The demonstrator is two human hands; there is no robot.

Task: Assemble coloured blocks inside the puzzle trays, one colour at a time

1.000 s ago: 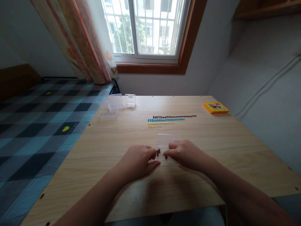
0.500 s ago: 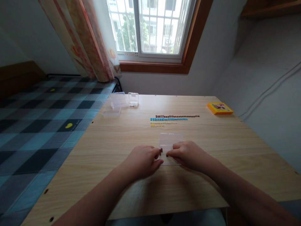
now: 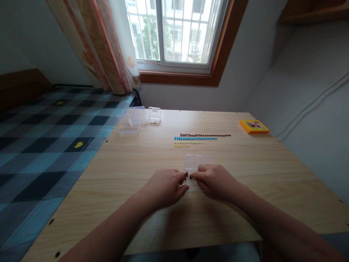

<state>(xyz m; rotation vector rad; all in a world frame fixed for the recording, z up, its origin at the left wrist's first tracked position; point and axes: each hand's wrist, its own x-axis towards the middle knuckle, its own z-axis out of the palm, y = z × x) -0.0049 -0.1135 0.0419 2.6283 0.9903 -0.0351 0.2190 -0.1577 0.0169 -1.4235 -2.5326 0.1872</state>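
Low over a clear plastic sheet or lid (image 3: 196, 160) on the wooden table, my two hands face each other. My left hand (image 3: 167, 185) has its fingers curled against a small cluster of brown bricks (image 3: 187, 175), the thumb lying a little apart below. A separate tiny brown brick (image 3: 190, 177) is at the index fingertip of my right hand (image 3: 214, 179), whose other fingers are folded in. A narrow gap separates this brick from the cluster. Both grips are partly hidden by the fingers.
Beyond the sheet lie rows of tiny brown (image 3: 205, 135), blue (image 3: 195, 138) and yellow bricks (image 3: 182, 146). Clear plastic boxes (image 3: 155, 115) stand at the back left. An orange-yellow box (image 3: 254, 127) is at the back right. A checked bed (image 3: 65, 145) borders the table's left side.
My right hand has shifted slightly left, bringing its brown brick closer to the cluster. My left hand has stayed nearly still.
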